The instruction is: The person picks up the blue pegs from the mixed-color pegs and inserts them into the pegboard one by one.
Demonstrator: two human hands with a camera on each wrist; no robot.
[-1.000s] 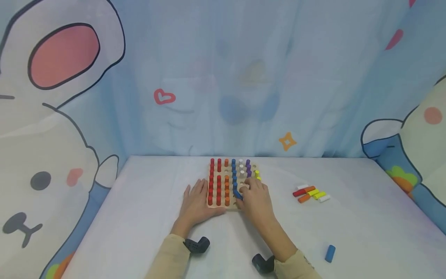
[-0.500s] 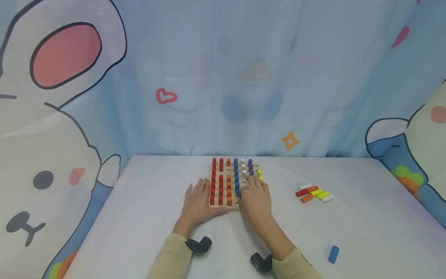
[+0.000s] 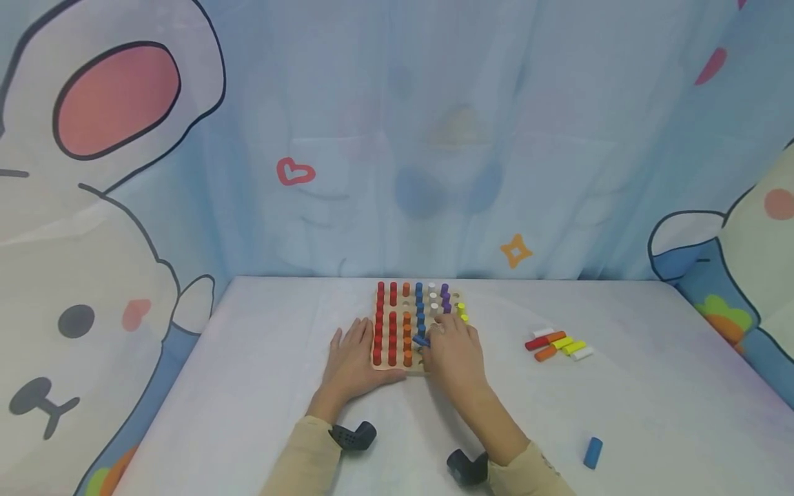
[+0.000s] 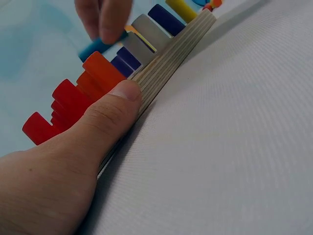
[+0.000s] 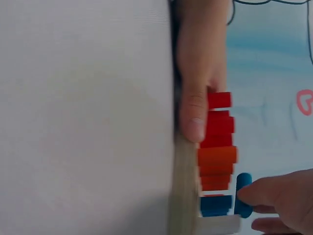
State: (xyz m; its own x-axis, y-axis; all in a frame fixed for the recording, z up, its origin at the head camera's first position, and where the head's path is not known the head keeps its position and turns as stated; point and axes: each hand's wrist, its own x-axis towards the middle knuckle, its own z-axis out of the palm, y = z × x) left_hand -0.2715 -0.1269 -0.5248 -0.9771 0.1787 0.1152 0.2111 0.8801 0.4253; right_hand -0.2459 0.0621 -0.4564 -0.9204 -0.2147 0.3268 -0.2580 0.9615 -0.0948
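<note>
A wooden pegboard (image 3: 417,370) stands on the table with rows of upright coloured pegs: red, orange, blue, white, purple and yellow. My left hand (image 3: 352,359) rests against its left side with extended fingers; the thumb (image 4: 110,110) lies along the near edge. Over the blue row, my right hand (image 3: 457,355) pinches a blue peg (image 3: 421,341) between thumb and fingers. That peg is tilted almost flat, above the standing pegs in the left wrist view. The right hand hides part of the board's right side.
Several loose white, red, orange and yellow pegs (image 3: 560,344) lie in a group right of the board. A single blue peg (image 3: 593,452) lies nearer, at the lower right. A printed curtain (image 3: 384,138) hangs behind the white table (image 3: 260,310).
The blue peg in my right hand was slanted, then mostly hidden by the fingers, and now shows lying nearly level. My left hand has kept its place on the board.
</note>
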